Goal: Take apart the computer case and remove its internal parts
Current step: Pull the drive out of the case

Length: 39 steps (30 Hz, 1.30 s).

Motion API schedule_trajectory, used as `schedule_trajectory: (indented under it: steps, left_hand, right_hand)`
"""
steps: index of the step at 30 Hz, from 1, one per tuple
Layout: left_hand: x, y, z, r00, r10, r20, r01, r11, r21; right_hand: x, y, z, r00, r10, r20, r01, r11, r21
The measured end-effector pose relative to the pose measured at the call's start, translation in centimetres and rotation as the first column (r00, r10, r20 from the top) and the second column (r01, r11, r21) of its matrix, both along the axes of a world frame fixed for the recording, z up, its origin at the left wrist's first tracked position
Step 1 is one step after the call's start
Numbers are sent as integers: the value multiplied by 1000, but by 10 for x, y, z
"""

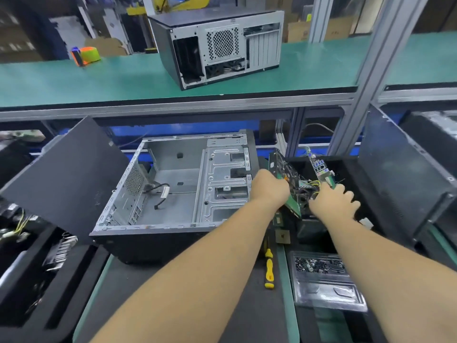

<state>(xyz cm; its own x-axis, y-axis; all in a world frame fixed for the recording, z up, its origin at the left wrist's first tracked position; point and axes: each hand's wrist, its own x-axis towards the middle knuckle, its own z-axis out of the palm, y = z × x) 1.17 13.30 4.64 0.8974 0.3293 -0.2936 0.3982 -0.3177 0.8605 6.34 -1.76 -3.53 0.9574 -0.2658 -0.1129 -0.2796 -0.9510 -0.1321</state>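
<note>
Computer case point(173, 189) lies open on its side at frame centre, nearly gutted; one loose cable point(160, 191) remains, apparently for easy reach. Right of it, left hand point(270, 188) grips the motherboard point(294, 204) edge; right hand point(333, 203) rests on the parts, fingers loosely spread, over the black bin point(346, 167), probably depositing.
</note>
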Motion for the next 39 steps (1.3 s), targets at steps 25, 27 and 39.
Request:
schedule_trajectory:
  steps: [25, 27, 39]
  left_hand:
    - [20, -40, -53, 979, 138, -149, -161, 975, -156]
    - [20, -37, -55, 978, 150, -143, -175, 969, -177]
    - [26, -52, -65, 942, 196, -271, -311, 809, -498]
  right_hand:
    - [23, -42, -4, 994, 50, -92, -35, 987, 155]
    - [22, -40, -4, 998, 23, -53, -17, 995, 98]
    - [43, -51, 16, 993, -4, 119, 2, 1000, 17]
